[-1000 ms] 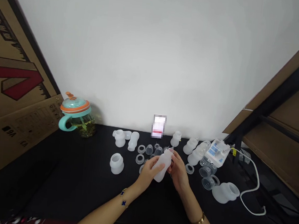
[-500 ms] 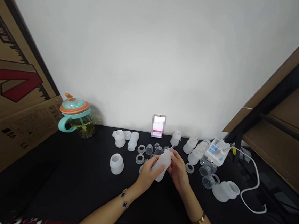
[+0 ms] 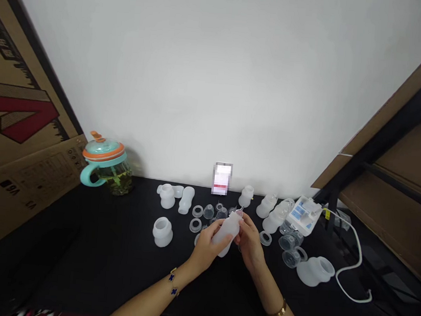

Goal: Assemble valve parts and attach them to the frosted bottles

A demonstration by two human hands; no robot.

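Note:
My left hand (image 3: 207,244) is wrapped round a frosted white baby bottle (image 3: 228,230), which tilts with its neck up and to the right. The fingers of my right hand (image 3: 250,240) are closed at the bottle's neck, where a small clear pointed piece (image 3: 240,212) shows; its lower part is hidden by the fingers. Just behind the hands lie several clear caps (image 3: 208,211) and white rings (image 3: 196,225). A further ring (image 3: 265,238) sits to the right of my right hand.
Wide-necked white bottles (image 3: 162,232) stand at left, and another (image 3: 314,271) lies at right. Nippled bottles (image 3: 267,205) stand near a white box-shaped device (image 3: 305,214) with a cable (image 3: 359,249). A teal-handled jug (image 3: 108,164) and a pixelated screen (image 3: 222,179) are by the wall.
The view has shifted slightly, so the table items appear a little further left. Both hands keep the same hold on the baby bottle.

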